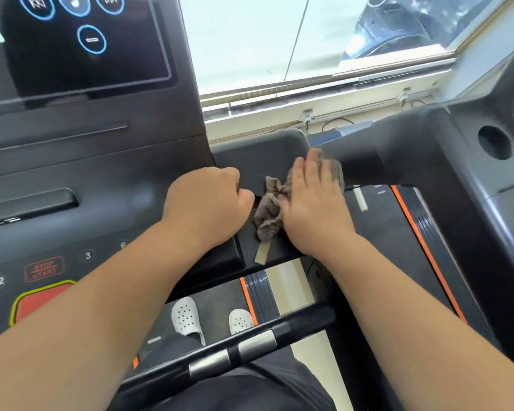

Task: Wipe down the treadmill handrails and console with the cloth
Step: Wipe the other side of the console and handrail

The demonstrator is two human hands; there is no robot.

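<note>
A crumpled grey-brown cloth (269,210) lies on the flat black right wing of the treadmill console (250,152). My right hand (315,203) lies flat on the cloth with straight fingers, pressing it onto the surface. My left hand (211,200) is curled into a fist just left of the cloth, resting on the console's edge; whether it pinches anything is hidden. The console screen (80,40) and button panel (42,271) fill the left. A black crossbar handrail (229,348) with metal sensor plates runs below my arms.
A second treadmill (457,161) stands close on the right, its thick grey handrail reaching toward my right hand. A window (250,40) and sill lie ahead. My feet in white clogs (187,318) stand on the belt below.
</note>
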